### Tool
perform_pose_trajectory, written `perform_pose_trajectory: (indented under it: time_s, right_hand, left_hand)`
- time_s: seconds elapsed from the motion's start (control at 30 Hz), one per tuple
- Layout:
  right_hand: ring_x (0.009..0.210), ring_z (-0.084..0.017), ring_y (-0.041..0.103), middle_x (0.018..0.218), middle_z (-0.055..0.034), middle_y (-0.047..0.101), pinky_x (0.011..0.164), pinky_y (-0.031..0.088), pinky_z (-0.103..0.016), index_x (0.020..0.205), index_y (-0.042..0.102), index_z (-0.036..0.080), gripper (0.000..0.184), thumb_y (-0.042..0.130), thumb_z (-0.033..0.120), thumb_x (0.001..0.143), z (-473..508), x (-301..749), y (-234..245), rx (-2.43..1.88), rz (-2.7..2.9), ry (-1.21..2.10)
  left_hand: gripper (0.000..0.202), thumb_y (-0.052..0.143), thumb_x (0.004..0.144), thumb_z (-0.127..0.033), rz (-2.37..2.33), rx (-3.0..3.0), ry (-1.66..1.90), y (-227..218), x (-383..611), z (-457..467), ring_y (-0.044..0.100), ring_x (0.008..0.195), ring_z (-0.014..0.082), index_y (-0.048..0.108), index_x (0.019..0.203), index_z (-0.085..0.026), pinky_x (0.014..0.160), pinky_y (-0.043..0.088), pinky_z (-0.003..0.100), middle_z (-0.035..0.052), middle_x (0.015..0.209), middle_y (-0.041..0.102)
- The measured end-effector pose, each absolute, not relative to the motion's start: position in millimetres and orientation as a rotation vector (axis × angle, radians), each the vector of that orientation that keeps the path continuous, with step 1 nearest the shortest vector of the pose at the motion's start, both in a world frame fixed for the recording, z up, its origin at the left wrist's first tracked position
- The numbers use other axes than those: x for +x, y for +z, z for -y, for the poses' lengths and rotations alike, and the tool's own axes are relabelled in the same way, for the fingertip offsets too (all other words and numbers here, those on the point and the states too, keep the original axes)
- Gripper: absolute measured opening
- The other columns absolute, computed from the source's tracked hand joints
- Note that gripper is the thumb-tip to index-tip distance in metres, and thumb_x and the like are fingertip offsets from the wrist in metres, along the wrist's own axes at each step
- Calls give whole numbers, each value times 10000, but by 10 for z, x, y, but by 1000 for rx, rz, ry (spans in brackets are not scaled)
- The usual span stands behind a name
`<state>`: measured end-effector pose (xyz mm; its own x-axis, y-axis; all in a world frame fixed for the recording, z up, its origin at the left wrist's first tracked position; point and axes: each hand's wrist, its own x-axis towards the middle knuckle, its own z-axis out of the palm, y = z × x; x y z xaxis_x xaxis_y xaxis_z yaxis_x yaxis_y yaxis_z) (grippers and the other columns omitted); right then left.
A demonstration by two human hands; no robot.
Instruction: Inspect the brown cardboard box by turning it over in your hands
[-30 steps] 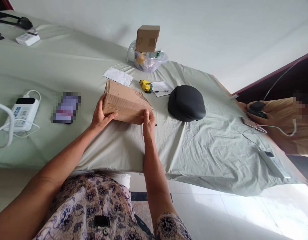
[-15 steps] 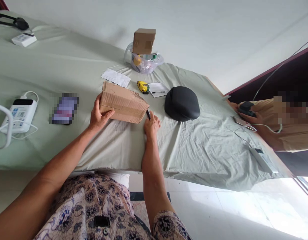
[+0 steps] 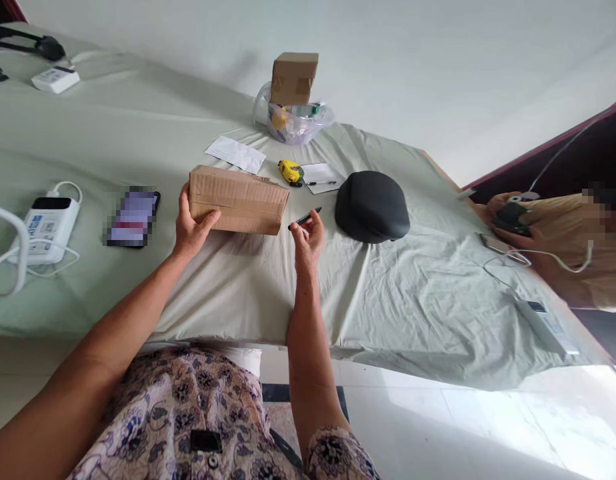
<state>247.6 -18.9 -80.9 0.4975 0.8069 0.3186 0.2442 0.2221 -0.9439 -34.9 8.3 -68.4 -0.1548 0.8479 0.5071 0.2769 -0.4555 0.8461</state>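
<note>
My left hand (image 3: pixel 192 225) grips the left end of a long brown cardboard box (image 3: pixel 238 199) and holds it just above the green cloth of the table (image 3: pixel 138 127). My right hand (image 3: pixel 308 239) is off the box, to its right, fingers pinched on a thin black pen (image 3: pixel 304 217) that points up and to the right. Beyond the box lie a white envelope (image 3: pixel 236 153), a yellow tape measure (image 3: pixel 291 171) and a notepad (image 3: pixel 323 177) with another pen on it.
A black domed case (image 3: pixel 372 205) sits right of my right hand. A phone (image 3: pixel 133 217) and a white power bank (image 3: pixel 47 223) with cables lie left. A small box (image 3: pixel 294 77) rests on a clear tub (image 3: pixel 298 123) at the back. Another person (image 3: pixel 563 233) holds a device at the right edge.
My right hand let go of the box's right end, reached to the cloth and lifted a black pen. My left hand turned the box level and shifted it slightly left.
</note>
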Motion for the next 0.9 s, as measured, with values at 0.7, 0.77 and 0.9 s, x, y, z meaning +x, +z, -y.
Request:
perform_pose_trajectory:
  time_s: [0.7, 0.77, 0.9]
  right_hand:
    - [947, -188, 681, 1015, -51, 699, 883, 569, -391, 1124, 672, 245, 255, 546, 438, 1014, 496, 2100, -442, -1092, 1420, -68]
    - [926, -185, 677, 993, -45, 701, 863, 561, -380, 1111, 670, 243, 235, 549, 419, 1014, 501, 2109, -456, -1079, 1445, -64]
    - [860, -179, 661, 924, -33, 682, 832, 536, -373, 1029, 667, 229, 222, 532, 405, 1016, 525, 2142, -476, -1112, 1411, -74]
  left_hand:
    - [1097, 739, 737, -801, -1309, 1716, 1632, -652, -277, -12, 487, 1454, 348, 313, 1576, -238, 1207, 425, 482, 183, 1589, 456]
    - [1092, 738, 738, -800, -1316, 1708, 1634, -660, -284, -17, 486, 1454, 351, 316, 1575, -241, 1208, 423, 490, 182, 1586, 458]
    - [1084, 737, 748, -794, -1314, 1702, 1633, -684, -300, -37, 470, 1466, 350, 307, 1580, -248, 1219, 407, 493, 179, 1587, 454]
